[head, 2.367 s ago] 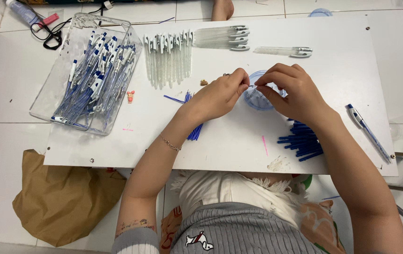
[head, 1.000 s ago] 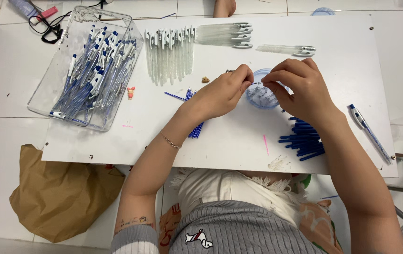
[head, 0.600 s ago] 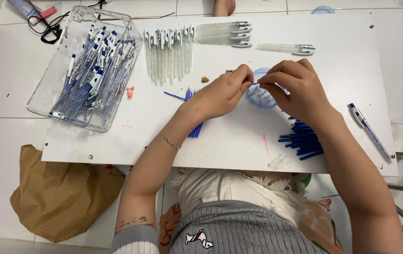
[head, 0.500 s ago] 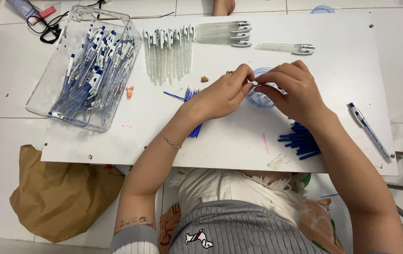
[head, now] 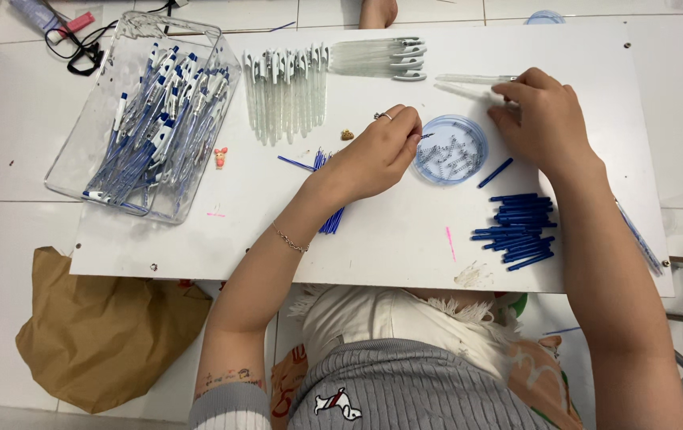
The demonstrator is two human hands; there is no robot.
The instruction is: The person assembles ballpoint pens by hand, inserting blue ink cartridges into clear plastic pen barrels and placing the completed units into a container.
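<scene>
Springs (head: 446,151) lie in a shallow round blue dish (head: 474,127) on the white board (head: 405,231), and every place below is told from that dish. Left hand (head: 375,151) rests just left of the dish, its fingers pinched at the rim on a small dark part; what the part is I cannot tell. Right hand (head: 540,119) sits just right of the dish and above it, fingers curled onto a clear barrel (head: 469,80) lying on the board. Blue refills (head: 516,229) are heaped below and right of the dish. Clear barrels with clips (head: 285,91) stand in a row up and to the left. Far left, a clear bin (head: 70,151) holds finished pens (head: 154,119).
</scene>
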